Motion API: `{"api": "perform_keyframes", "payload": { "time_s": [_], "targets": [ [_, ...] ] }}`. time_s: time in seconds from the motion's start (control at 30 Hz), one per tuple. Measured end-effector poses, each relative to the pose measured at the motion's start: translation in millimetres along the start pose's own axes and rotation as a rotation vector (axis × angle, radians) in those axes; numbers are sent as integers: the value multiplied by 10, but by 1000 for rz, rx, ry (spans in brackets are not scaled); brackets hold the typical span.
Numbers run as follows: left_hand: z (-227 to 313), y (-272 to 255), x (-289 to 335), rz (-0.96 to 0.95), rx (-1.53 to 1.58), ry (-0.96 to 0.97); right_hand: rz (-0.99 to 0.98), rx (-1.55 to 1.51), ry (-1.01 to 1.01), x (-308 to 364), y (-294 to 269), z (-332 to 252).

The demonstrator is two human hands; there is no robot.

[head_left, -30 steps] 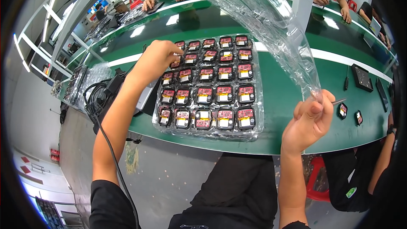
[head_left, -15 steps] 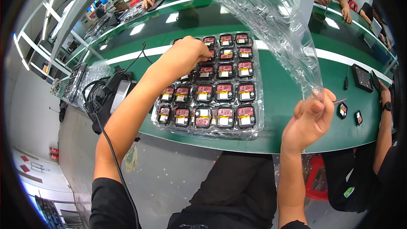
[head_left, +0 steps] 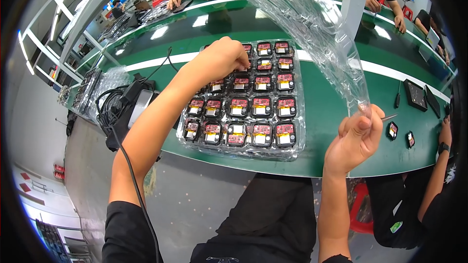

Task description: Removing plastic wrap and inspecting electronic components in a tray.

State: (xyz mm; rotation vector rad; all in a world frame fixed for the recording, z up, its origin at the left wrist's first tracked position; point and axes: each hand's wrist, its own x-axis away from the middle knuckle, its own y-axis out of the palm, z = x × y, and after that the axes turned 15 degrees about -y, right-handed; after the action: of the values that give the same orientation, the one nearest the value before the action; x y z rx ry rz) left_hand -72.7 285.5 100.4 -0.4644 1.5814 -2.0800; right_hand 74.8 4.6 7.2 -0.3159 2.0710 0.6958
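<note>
A clear plastic blister tray [head_left: 301, 141] lies in front of me, filled with rows of small black square device housings [head_left: 262, 106] that show red circuit boards and white-and-yellow parts. My left hand [head_left: 222, 59] reaches over its far left part, fingers bent down and closed at a housing in the second row from the back. The hand hides what its fingertips hold, if anything. On the right, raised above the table, my right hand [head_left: 358, 134] grips the lower corner of an empty clear blister tray [head_left: 321, 34]. A pointed metal tool, like tweezers [head_left: 389, 117], sticks out of the same hand.
Black cables [head_left: 111, 109] and a grey box [head_left: 140, 108] lie left of the tray. On the right, two loose housings [head_left: 392, 130], a screwdriver [head_left: 398, 95] and a black box [head_left: 416, 93] lie near a co-worker's hand [head_left: 445, 129]. A metal post [head_left: 354, 0] stands behind.
The view has shifted slightly. My left hand stays over the far rows, its fingers a little more curled down. My right hand keeps its grip. The co-worker's hand on the right has drawn nearer the table edge.
</note>
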Motion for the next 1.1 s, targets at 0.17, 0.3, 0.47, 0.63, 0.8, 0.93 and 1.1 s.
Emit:
{"api": "perform_keyframes", "payload": {
  "time_s": [0.17,0.3,0.47,0.63,0.8,0.93,1.1],
  "targets": [
    [-5,-32,134,94,12,-10,-1,20,2,-7,21,-25],
    [10,-154,487,305,133,-48,5,41,-2,-14,5,-23],
    [-39,-93,1154,348,65,-368,-19,89,-61,25,7,16],
    [-250,73,1323,361,57,-311,-41,121,-93,23,38,0],
    [-282,83,1262,353,56,-219,-52,111,-87,36,9,21],
    [-296,110,1239,362,10,-197,-57,89,-63,46,15,9],
    [-345,195,1201,439,-70,-116,-65,101,-80,21,29,-12]
  ]
}}
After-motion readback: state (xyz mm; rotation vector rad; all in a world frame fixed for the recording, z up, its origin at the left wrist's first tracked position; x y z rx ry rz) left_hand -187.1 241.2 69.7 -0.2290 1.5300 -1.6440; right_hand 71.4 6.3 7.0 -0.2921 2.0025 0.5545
